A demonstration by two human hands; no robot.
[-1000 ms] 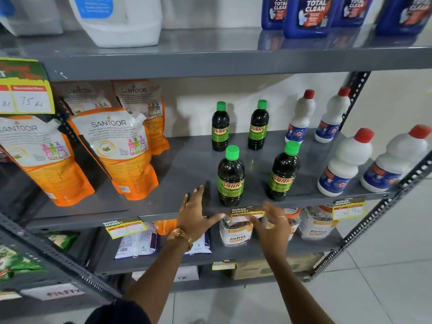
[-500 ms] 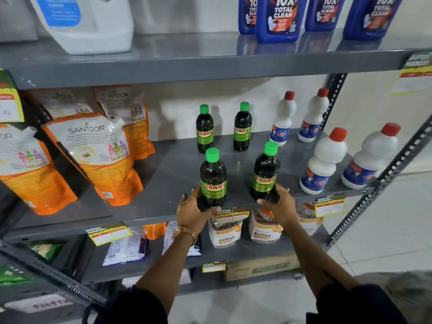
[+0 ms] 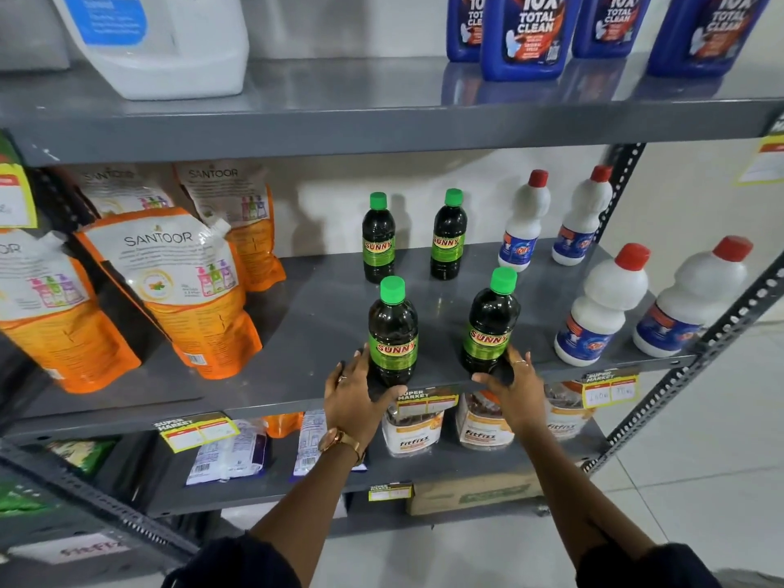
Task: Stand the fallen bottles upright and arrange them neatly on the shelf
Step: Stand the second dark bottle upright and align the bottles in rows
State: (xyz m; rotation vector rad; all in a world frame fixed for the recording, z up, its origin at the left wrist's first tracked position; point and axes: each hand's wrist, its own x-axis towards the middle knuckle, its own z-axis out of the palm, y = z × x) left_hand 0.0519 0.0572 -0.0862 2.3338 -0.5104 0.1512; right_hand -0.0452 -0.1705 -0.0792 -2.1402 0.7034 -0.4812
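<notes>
Several dark Sunny bottles with green caps stand upright on the grey middle shelf (image 3: 322, 316), two at the back (image 3: 378, 239) (image 3: 448, 235) and two near the front edge. My left hand (image 3: 354, 396) wraps the base of the front left bottle (image 3: 392, 333). My right hand (image 3: 515, 388) cups the base of the front right bottle (image 3: 490, 322), which leans slightly right. To the right, white bottles with red caps stand upright, two in front (image 3: 604, 307) (image 3: 695, 299) and two behind (image 3: 526, 222) (image 3: 583, 216).
Orange Santoor pouches (image 3: 169, 286) lean at the shelf's left. Blue Total Clean jugs (image 3: 530, 31) and a white jug (image 3: 165, 44) sit on the shelf above. Fitfizz packs (image 3: 413, 430) lie on the shelf below. A slotted steel upright (image 3: 695, 367) bounds the right side.
Both hands rose from the shelf's front edge and closed around the bases of the two front Sunny bottles. The view shifted closer and to the right.
</notes>
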